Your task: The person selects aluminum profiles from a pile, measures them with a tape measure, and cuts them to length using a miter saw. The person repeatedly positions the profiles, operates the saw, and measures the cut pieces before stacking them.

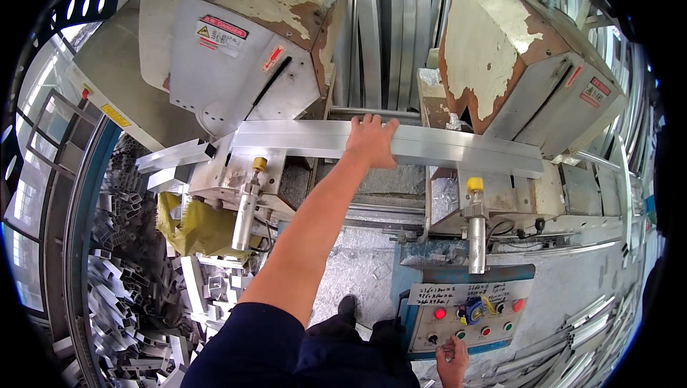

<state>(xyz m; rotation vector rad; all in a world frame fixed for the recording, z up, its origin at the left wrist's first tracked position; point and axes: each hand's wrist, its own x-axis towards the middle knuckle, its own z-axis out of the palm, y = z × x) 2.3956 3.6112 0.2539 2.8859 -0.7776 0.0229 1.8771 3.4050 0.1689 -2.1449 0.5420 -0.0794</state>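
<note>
A long silver aluminium profile (308, 138) lies crosswise over the beds of two saw heads. My left hand (371, 141) is closed over its middle, fingers hooked over the far edge and thumb toward the right. Down at the lower right, my right hand (452, 361) is at the near edge of a control panel (472, 351), its fingers curled with nothing visible in them. Close by are a black knob (432, 338) and a green button (460, 334); whether a finger touches either is unclear. A blue tape measure (472, 311) rests on the panel.
Guarded saw heads stand at left (236, 52) and right (529, 66). Two upright clamp cylinders, left (245, 209) and right (476, 231), stand before the profile. Offcuts (125, 295) pile up at left beside a yellow sack (204, 227). Long profiles (572, 338) lie at lower right.
</note>
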